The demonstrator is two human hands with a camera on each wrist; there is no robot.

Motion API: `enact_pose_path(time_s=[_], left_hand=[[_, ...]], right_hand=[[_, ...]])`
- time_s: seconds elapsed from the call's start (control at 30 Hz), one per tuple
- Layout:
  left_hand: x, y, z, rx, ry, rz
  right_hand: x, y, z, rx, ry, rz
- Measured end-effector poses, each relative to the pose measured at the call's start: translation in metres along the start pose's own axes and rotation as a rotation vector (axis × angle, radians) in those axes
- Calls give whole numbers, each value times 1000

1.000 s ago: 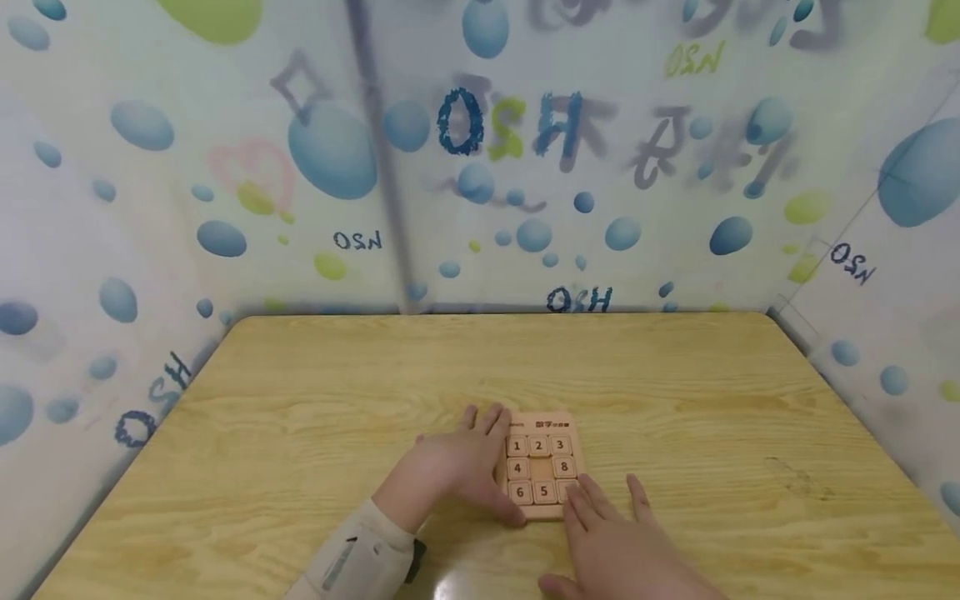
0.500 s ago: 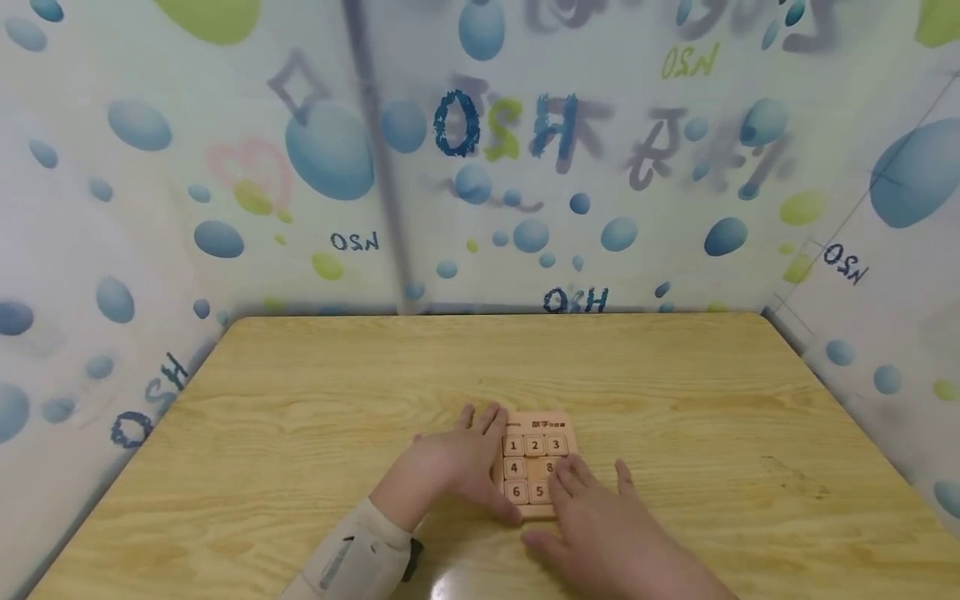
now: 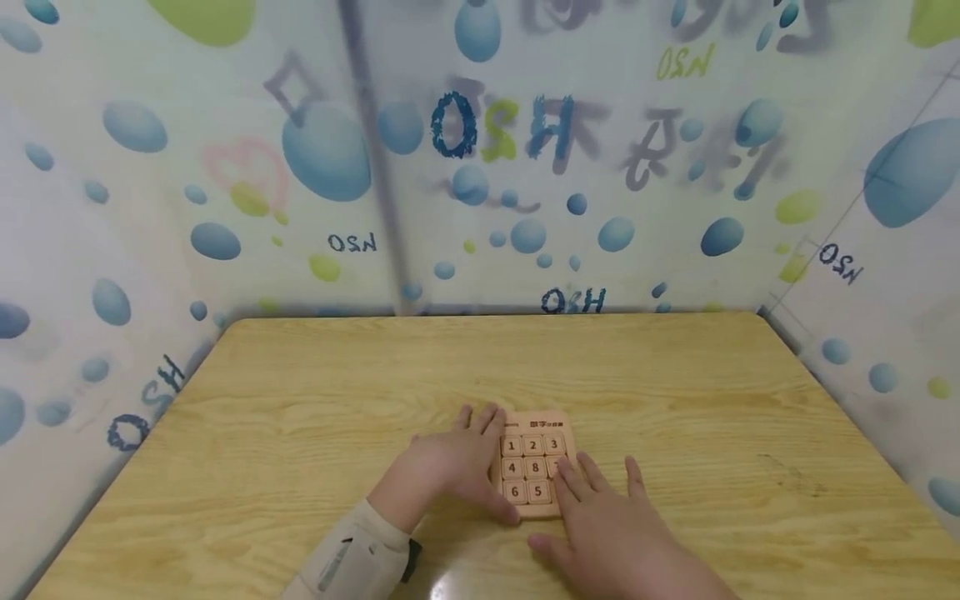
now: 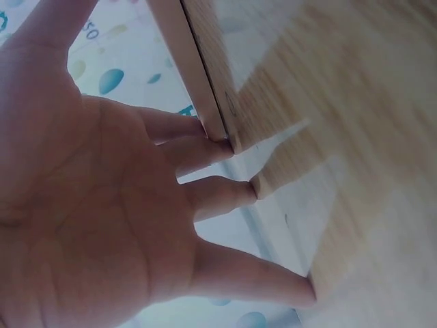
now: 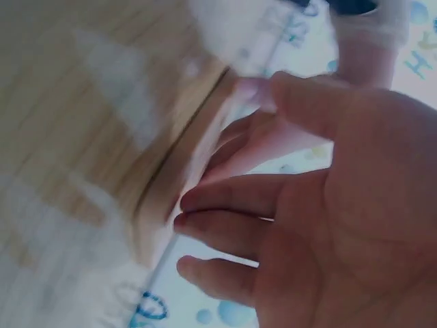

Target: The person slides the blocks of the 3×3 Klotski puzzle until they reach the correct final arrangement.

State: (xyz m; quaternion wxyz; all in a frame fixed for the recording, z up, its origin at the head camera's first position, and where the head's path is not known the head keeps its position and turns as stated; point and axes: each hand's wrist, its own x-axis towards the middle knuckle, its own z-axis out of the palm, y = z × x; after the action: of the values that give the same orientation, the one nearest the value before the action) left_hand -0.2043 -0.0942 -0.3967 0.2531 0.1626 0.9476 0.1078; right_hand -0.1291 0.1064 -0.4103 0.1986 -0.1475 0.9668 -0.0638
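Observation:
In the head view a wooden number slide puzzle lies flat on the table. Its top row reads 1, 2, 3; below are 4 and 8, then 6 and 5. My left hand rests along the puzzle's left side, fingers straight, thumb at the lower left corner. The left wrist view shows these fingertips down on the tabletop. My right hand reaches in from the lower right, straight fingertips on the right-column tile beside the 8. That hand hides the lower right corner.
The pale wooden table stretches out on all sides of the puzzle. Walls with blue and green drop patterns stand behind the table and along both sides. A light cuff with a dark strap wraps the left wrist.
The 8 tile has slid left into the middle gap, and a tile now sits in its former place. My right hand moved up and left, then slightly right. The left hand stays put.

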Motion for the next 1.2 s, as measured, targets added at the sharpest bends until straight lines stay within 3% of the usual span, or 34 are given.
enact_pose_path(time_s=[0.1,0.17,0.33,0.4,0.53,0.6,0.87,1.07,1.2], left_hand=[[-1,0,-1,2,4,-1],[-2,0,-2,6,9,-1],[-2,0,-3,0,5,-2],[-2,-1,-2,4,8,-6],[-2,-4,-1,20,22,-10],[-2,-5,-2,20,22,-3],[-3,-4,0,1,-5,-9],[-1,-5,-1,25,-20,-22],[0,-3,1,37,-16,-2]], right_hand=[[-1,-3,3,-11,1,-95],[-1,-3,4,-29,-14,-114],[-2,-1,-2,-104,-28,-11],[-1,-3,-3,-98,-9,-78],[4,-8,-7,-58,1,-298],[7,-7,-10,-50,-8,-347],[3,2,-14,-213,35,-237],[15,-6,-16,-114,72,-316],[12,-3,-16,-71,-14,-322]])
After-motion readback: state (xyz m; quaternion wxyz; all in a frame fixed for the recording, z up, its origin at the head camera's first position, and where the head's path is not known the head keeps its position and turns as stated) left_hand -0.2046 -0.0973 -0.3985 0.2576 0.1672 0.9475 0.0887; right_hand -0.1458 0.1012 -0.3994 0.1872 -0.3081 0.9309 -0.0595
